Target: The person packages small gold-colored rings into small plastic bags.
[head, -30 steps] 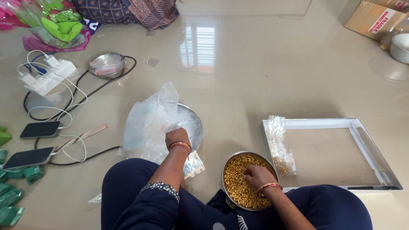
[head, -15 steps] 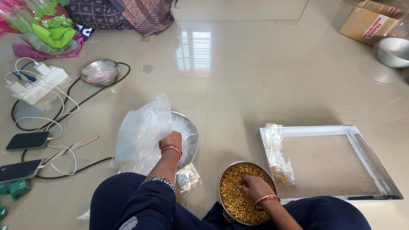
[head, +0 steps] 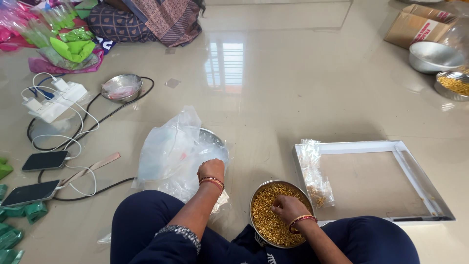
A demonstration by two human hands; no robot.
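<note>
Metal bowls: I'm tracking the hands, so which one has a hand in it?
The bowl of gold rings by the knees; the right hand is in it. The others sit untouched.

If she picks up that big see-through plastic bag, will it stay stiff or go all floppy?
Probably floppy: the clear plastic bag is thin and crumpled, sagging over the metal dish. It likely weighs little, since it looks nearly empty. It may slide easily on the glossy floor where the left hand touches it.

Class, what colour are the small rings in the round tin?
Golden yellow rings in the tin; head view.
</note>
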